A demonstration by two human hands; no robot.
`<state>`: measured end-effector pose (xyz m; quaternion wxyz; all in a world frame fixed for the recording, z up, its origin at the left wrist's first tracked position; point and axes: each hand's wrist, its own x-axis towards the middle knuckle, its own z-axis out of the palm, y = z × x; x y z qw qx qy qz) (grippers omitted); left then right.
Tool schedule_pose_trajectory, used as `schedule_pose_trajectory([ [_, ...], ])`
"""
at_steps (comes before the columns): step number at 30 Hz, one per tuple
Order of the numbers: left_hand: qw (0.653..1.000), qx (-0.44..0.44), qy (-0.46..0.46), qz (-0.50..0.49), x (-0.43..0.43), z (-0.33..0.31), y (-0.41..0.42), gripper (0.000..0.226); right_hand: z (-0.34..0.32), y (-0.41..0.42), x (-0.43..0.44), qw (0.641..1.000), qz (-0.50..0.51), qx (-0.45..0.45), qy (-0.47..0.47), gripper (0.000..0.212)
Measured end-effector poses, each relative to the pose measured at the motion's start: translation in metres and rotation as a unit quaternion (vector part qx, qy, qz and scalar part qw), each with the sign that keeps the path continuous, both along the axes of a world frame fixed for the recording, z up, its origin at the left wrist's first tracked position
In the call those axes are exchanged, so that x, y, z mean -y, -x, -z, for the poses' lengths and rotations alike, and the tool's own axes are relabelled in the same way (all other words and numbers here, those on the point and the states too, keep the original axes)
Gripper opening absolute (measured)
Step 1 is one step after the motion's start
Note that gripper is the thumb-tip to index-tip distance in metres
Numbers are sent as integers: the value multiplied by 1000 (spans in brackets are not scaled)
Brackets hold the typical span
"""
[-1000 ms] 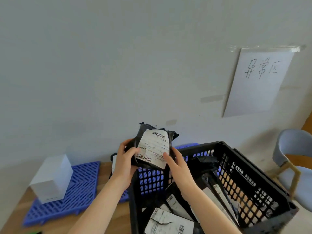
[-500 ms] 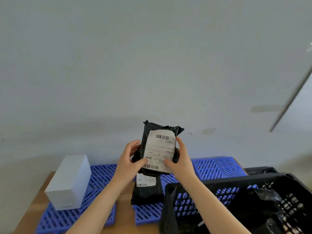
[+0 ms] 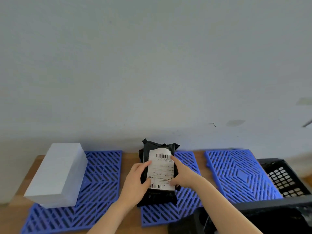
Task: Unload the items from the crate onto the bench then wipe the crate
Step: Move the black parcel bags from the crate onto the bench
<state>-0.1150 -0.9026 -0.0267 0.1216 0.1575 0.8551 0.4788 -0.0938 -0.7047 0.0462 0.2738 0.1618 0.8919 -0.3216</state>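
A black parcel (image 3: 161, 169) with a white barcode label lies low over the middle blue mat (image 3: 185, 206) on the wooden bench (image 3: 130, 157). It rests on top of another black parcel (image 3: 157, 199) underneath. My left hand (image 3: 136, 181) grips its left edge and my right hand (image 3: 183, 176) grips its right edge. The black plastic crate (image 3: 283, 179) stands at the lower right, its contents mostly out of frame.
A white box (image 3: 57, 174) sits on the left blue mat (image 3: 94, 188). Another blue mat (image 3: 236, 174) lies at the right beside the crate. A plain grey wall rises just behind the bench.
Both hands carried the labelled black parcel leftward away from the crate and lowered it onto the other parcel on the middle mat. The view swung left, leaving the crate at the frame's edge.
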Motion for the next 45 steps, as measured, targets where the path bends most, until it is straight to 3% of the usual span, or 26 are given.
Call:
schedule_pose_trajectory([
  [6, 990, 63, 124, 37, 0, 43, -3, 65, 20, 14, -8, 986, -84, 136, -44, 103],
  [11, 984, 70, 157, 53, -6, 49, 2, 68, 31, 23, -6, 985, -91, 133, -65, 106],
  [20, 983, 78, 158, 42, -3, 26, 14, 71, 20, 20, -10, 995, -63, -11, -71, 97],
  [27, 994, -57, 35, -82, -16, -41, 1, 43, -33, -8, -36, 982, -8, -174, -72, 63],
  [31, 990, -117, -37, -77, -45, -96, -27, 34, -64, -47, -65, 960, 68, -270, -37, 43],
  [36, 982, -157, -95, -37, -99, -149, -98, 28, -89, -124, -113, 906, 151, -392, -44, 24],
  [41, 984, -156, -84, 12, -157, -158, -191, 27, -100, -220, -170, 889, 186, -417, -42, 22],
  [45, 992, -104, -58, 46, -199, -144, -249, 26, -95, -290, -210, 889, 214, -400, -57, 23],
])
